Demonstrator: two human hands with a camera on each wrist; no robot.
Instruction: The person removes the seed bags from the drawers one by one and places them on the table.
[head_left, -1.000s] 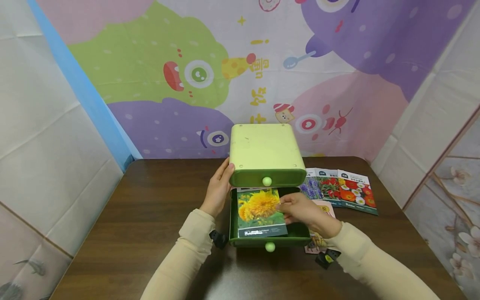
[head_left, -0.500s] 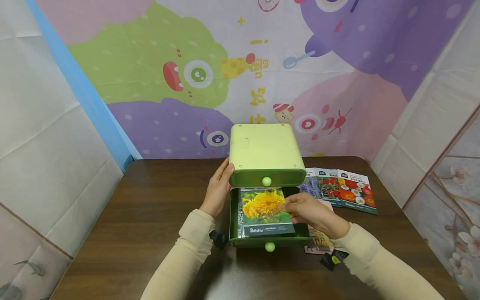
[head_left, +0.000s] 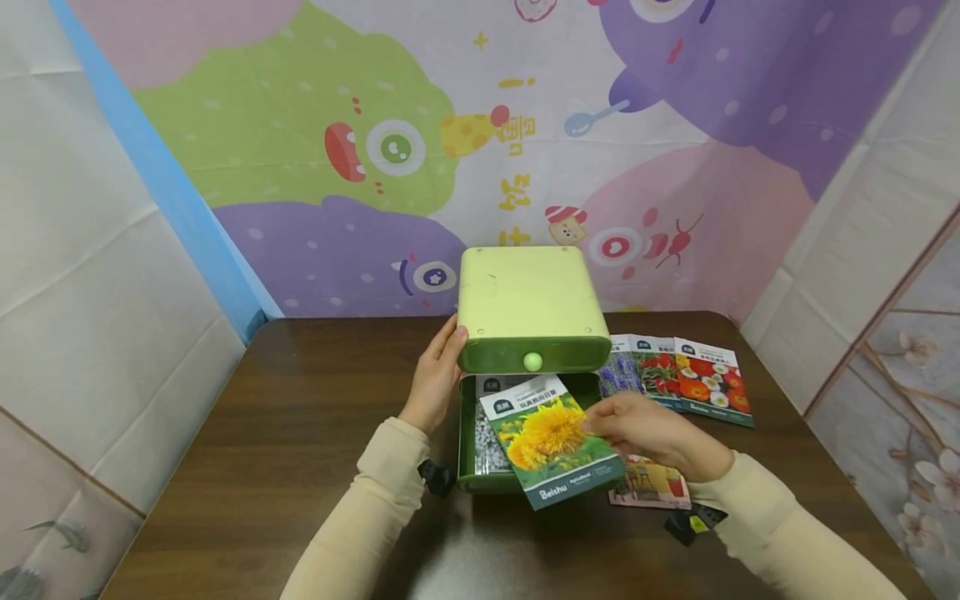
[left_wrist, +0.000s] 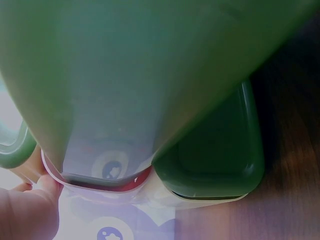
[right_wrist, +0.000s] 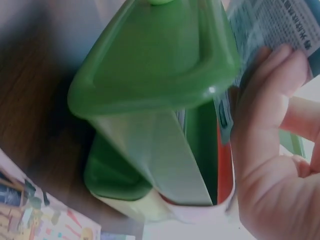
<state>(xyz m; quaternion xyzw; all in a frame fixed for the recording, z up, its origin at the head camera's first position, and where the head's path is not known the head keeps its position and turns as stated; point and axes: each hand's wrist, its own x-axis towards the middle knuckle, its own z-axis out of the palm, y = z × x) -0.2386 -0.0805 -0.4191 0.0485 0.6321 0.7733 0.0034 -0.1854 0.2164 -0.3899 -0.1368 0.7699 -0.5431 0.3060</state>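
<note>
My right hand (head_left: 660, 433) pinches the right edge of a seed packet (head_left: 555, 442) with yellow sunflowers. The packet is tilted above the pulled-out green drawer (head_left: 470, 483), its lower end past the drawer's front. Its printed back (right_wrist: 280, 27) shows in the right wrist view. Inside the drawer, at the left, lies another packet (head_left: 489, 442) with pale flowers, partly covered. My left hand (head_left: 435, 375) rests against the left side of the pale yellow-green drawer cabinet (head_left: 528, 292), thumb at its front corner. The drawer above, with a round knob (head_left: 533, 362), is closed.
Several flower seed packets (head_left: 716, 383) lie fanned on the brown table (head_left: 300, 450) right of the cabinet. A pink illustrated card (head_left: 652, 487) lies under my right forearm's side. Behind the table hangs a cartoon-printed cloth (head_left: 300, 133).
My right hand has drawn the sunflower packet up and toward the front right, turning it slightly. The pale-flower packet beneath has come into view. My left hand stays put.
</note>
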